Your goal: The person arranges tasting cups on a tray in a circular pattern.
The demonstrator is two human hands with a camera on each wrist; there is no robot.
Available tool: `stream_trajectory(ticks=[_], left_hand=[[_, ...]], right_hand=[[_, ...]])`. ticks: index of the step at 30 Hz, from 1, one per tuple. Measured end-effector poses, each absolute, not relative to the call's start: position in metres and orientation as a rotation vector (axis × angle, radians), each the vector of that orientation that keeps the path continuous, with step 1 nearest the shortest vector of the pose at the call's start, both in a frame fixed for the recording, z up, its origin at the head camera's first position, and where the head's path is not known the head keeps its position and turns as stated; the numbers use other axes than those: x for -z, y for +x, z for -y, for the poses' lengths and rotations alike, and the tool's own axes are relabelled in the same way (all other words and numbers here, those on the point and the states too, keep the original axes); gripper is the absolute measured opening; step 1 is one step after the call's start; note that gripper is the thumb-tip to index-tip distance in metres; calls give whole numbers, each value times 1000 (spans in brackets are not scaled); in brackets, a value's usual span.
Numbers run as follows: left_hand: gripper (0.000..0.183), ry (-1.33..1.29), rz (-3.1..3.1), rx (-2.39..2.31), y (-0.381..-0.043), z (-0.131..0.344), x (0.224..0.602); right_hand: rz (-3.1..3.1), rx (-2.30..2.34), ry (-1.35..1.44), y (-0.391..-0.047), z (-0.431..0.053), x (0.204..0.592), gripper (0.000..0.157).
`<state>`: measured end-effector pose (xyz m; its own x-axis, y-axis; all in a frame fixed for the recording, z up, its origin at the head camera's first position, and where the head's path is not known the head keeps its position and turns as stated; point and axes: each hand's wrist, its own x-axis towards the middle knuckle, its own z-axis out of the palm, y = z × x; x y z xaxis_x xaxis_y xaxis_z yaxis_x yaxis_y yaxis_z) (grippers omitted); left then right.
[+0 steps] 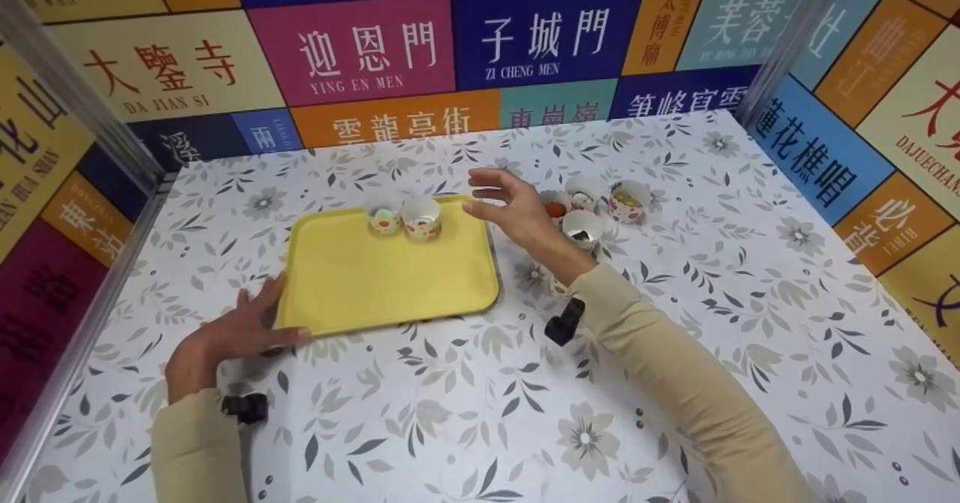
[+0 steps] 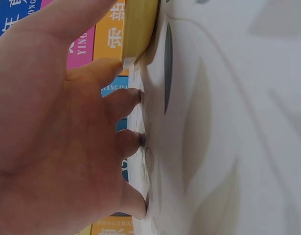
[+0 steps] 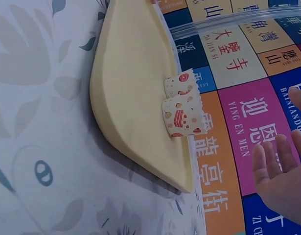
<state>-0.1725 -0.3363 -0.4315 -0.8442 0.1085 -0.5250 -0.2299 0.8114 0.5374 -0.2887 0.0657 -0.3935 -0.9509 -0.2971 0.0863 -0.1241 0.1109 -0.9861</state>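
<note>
A yellow tray (image 1: 375,285) lies on the table with two patterned paper cups near its far edge, a left cup (image 1: 385,221) and a right cup (image 1: 421,221). My left hand (image 1: 232,330) touches the tray's near left corner, thumb along the front edge and fingers spread on the tabletop beside it. Above the tray's far right corner my right hand (image 1: 514,206) hovers with bent, parted fingers and nothing between them. In the right wrist view the right hand (image 3: 285,171) is apart from the cups (image 3: 182,115).
Right of the tray stand several more paper cups, including one with orange-red contents (image 1: 555,209), one with yellow-green contents (image 1: 626,201) and one with dark contents (image 1: 582,231). Another cup is partly hidden by the right wrist. Printed panels (image 1: 352,45) wall the table's back and sides.
</note>
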Motion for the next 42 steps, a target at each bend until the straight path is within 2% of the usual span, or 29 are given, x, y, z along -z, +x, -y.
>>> stream_trajectory(ticks=[8,18,27,42], left_hand=[[119,-74,-2445,-851,-172,339,429],[120,-57,-2436,-873,-173,340,432],[121,-90,-2418,-856,-172,340,433],[120,-42,-2419,-841,-176,339,433]], right_hand=[[-2270,2031,-396,-274,-89,399,49],[-2471,1700,-478,-261,-131,389,49],[-2533,1661,-576,-258,-166,397,43],[-2598,1545,-567,-246,-202,416,50]])
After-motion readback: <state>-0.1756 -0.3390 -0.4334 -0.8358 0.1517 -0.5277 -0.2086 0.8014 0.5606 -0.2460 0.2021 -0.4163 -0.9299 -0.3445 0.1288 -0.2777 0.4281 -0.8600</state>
